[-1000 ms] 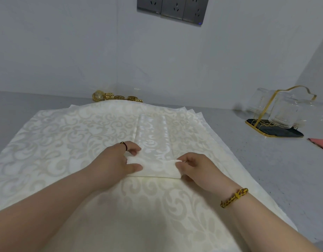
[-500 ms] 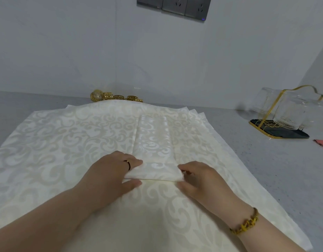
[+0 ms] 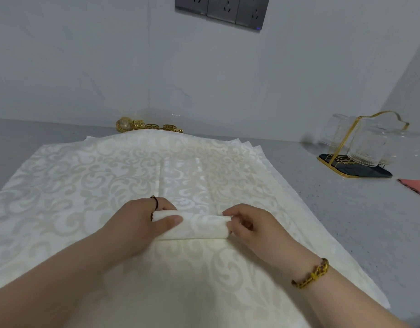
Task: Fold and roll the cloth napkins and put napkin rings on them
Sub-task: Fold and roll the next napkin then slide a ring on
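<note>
A cream damask napkin [image 3: 187, 185], folded into a long strip, lies on a stack of flat napkins [image 3: 74, 181] of the same cloth. Its near end is rolled up into a short roll [image 3: 202, 226]. My left hand [image 3: 142, 223] grips the roll's left end, thumb on top. My right hand [image 3: 249, 223] pinches the right end with curled fingers. Several gold napkin rings [image 3: 147, 125] sit at the back by the wall, partly hidden behind the stack.
The napkins lie on a grey counter [image 3: 346, 221] against a white wall. At the right stands a gold wire rack with clear ribbed glasses [image 3: 362, 147] on a dark tray. A pink cloth [image 3: 415, 187] shows at the right edge.
The near end of the strip went from flat under my fingers to a raised roll. Both hands moved slightly away from me with the rolled cloth.
</note>
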### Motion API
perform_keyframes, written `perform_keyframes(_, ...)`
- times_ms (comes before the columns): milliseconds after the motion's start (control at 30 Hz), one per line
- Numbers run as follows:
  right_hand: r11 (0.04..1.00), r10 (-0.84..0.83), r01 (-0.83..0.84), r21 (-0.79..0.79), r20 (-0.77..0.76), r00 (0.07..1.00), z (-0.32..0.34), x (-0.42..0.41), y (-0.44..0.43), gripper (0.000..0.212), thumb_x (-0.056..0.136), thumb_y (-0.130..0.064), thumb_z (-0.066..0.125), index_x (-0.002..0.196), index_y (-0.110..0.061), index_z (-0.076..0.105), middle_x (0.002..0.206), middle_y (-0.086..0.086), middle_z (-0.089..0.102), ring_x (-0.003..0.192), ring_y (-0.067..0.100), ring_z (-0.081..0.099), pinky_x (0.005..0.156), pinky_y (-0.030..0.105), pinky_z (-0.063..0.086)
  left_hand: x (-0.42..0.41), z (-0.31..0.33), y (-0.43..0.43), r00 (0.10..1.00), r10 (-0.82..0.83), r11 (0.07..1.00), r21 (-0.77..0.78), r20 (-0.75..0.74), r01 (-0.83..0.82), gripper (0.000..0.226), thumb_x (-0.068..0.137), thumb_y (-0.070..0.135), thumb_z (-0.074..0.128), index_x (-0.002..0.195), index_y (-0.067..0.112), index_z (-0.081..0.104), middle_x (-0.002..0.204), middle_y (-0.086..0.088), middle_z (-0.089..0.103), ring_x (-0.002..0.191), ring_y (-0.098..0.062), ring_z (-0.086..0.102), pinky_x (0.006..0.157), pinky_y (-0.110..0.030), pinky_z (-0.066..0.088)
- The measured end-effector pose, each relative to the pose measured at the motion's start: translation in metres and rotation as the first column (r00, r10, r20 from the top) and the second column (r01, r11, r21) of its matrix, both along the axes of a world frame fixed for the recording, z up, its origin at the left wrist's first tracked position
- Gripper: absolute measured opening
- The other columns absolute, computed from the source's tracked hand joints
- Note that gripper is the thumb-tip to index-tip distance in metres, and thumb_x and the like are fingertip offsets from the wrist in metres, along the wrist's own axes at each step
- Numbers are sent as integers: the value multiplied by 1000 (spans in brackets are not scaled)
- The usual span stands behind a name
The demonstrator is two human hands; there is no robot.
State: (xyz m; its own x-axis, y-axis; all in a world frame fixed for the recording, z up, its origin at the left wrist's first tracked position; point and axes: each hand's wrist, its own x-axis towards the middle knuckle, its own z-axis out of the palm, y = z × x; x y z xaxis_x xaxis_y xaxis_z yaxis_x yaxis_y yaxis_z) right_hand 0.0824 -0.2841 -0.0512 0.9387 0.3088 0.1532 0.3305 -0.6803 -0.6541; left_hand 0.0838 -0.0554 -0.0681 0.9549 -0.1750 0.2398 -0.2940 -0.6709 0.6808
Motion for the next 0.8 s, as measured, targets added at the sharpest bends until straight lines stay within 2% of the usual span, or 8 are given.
perform_keyframes(167, 974, -87, 115, 195, -147, 985, -4, 20, 7, 18, 87, -17, 60, 75, -27, 50, 51, -10, 55, 46, 3, 44, 49, 11, 35, 3, 0, -3, 997, 60, 997, -56, 43, -58, 24, 84, 36, 60, 82, 48, 39, 91, 24, 48, 80, 6, 47, 66, -6, 34)
perform_keyframes(300, 985, -124, 121, 121, 21, 992, -11, 28, 16, 27, 83, -13, 63, 65, -28, 51, 60, -13, 50, 55, -7, 47, 56, 9, 37, 5, 1, 1, 977, 14, 997, 66, 211, -28, 31, 83, 32, 62, 77, 47, 36, 81, 28, 48, 87, 9, 47, 69, -4, 34)
perform_keyframes(367, 994, -98, 91, 65, 115, 989, -13, 27, 17, 20, 84, -11, 61, 69, -24, 60, 71, -16, 52, 66, -11, 49, 64, 7, 38, 8, 3, 5, 980, -64, 986, 167, 190, 32, 9, 80, 50, 52, 73, 46, 48, 81, 36, 55, 97, 20, 39, 72, -5, 32)
perform_keyframes(433, 999, -44, 49, -21, 192, 980, -12, 24, 13, 12, 87, -13, 59, 85, -15, 70, 81, -16, 58, 74, -6, 51, 70, 6, 37, 7, 4, 8, 978, -142, 961, 260, 155, 98, 55, 59, 70, 27, 91, 42, 62, 81, 51, 46, 97, 26, 33, 74, -3, 30)
perform_keyframes(500, 992, 42, -16, -126, 210, 977, -9, 18, 8, 19, 88, -21, 59, 103, -15, 68, 95, -14, 61, 84, -3, 49, 77, 4, 35, 4, 6, 10, 982, -154, 906, 412, 106, 98, 81, 50, 77, 23, 119, 45, 50, 95, 49, 28, 101, 22, 28, 79, 6, 23)
perform_keyframes(633, 937, 145, -79, -340, 174, 974, -5, 12, 3, 42, 84, -33, 63, 124, -24, 54, 116, -15, 55, 97, 2, 40, 87, 11, 32, 5, 5, 10, 992, -112, 892, 445, 51, 78, 51, 85, 51, 52, 133, 45, 35, 132, 29, 32, 126, 5, 29, 96, -7, 20)
perform_keyframes(700, 930, 133, -57, -363, 188, 973, -3, 9, 7, 38, 86, -32, 60, 122, -24, 55, 118, -13, 56, 101, 5, 44, 86, 13, 33, 4, 3, 10, 996, -63, 905, 425, 71, 27, 42, 88, 46, 50, 129, 45, 41, 131, 25, 39, 123, 4, 35, 92, -9, 24)
perform_keyframes(800, 931, 163, -98, -352, 159, 974, 2, 1, 5, 29, 87, -32, 57, 114, -24, 61, 104, -19, 57, 93, 1, 45, 80, 10, 33, -7, 8, 10, 999, -31, 955, 296, 9, 27, 23, 85, 43, 56, 105, 53, 50, 106, 34, 46, 97, 12, 45, 74, -2, 31)
